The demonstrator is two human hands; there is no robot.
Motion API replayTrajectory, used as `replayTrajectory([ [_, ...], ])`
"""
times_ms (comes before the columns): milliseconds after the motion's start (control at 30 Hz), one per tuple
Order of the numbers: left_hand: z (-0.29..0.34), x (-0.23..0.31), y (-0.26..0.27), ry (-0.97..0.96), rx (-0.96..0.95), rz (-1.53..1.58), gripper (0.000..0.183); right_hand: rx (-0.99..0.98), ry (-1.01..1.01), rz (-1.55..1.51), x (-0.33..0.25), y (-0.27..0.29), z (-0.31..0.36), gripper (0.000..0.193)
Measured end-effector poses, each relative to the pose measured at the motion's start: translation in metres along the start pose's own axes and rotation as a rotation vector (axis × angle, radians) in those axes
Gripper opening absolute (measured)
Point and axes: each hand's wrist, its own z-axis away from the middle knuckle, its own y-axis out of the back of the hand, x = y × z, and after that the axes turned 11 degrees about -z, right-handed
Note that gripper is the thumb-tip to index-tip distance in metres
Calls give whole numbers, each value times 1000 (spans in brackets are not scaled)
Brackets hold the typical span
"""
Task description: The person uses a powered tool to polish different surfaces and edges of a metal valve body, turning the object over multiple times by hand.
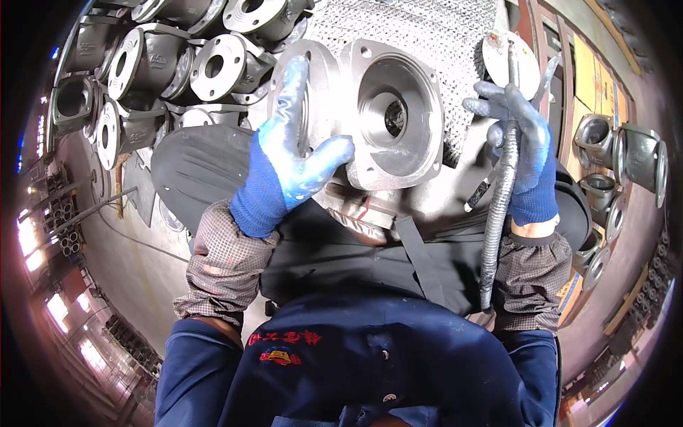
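A grey metal valve body casting (434,107) lies in front of me, its round bore facing up and its square flange on the right. My left hand (284,153), in a blue coated glove, grips its left round flange, with fingers along the flange and thumb spread toward the neck. To the right of the casting, my gloved right hand (530,142) is open with fingers apart. A flexible ribbed metal gooseneck (492,235) passes across its palm, and the fingers are not wrapped round it. Below it is a dark stick with a pale tip (478,193).
Several similar castings (146,64) are piled at the far left. More castings (629,156) stand at the right beside yellow boards (590,78). A textured metal plate (398,21) lies behind the work, with a pale round disc (526,64) at its right.
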Motion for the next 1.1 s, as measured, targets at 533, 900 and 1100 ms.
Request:
replayTrajectory([
  [533, 1, 5, 10, -80, -4, -99, 88, 142, -172, 100, 50, -14, -1, 26],
  [900, 6, 0, 10, -168, 8, 158, 71, -283, 24, -39, -7, -69, 60, 31],
  [1100, 19, 7, 15, 87, -53, 530, 85, -471, -351, -6, 16, -136, 87, 28],
])
